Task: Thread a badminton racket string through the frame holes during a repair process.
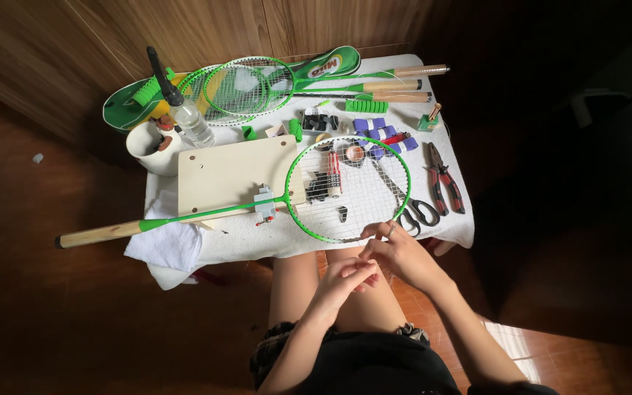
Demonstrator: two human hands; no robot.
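A green badminton racket [295, 213] lies across a pale wooden board [228, 172] on a small table covered with white cloth [455, 227]. Its wooden handle [96, 235] sticks out past the left edge. A small grey clamp [265, 203] sits on its throat, and black clips [320, 186] sit on the strings. My right hand [400, 254], with a ring on one finger, has its fingertips at the racket's near rim. My left hand [344, 281] is curled just beside it, over my lap, fingers together. Any string between them is too thin to see.
Scissors [420, 212] and red-handled pliers [444, 186] lie right of the racket head. Behind are purple grip rolls [374, 128], two more green rackets [243, 88] on a green cover [323, 66], a clear bottle [188, 117] and a white cup [146, 150]. A white towel [166, 245] hangs at the front left.
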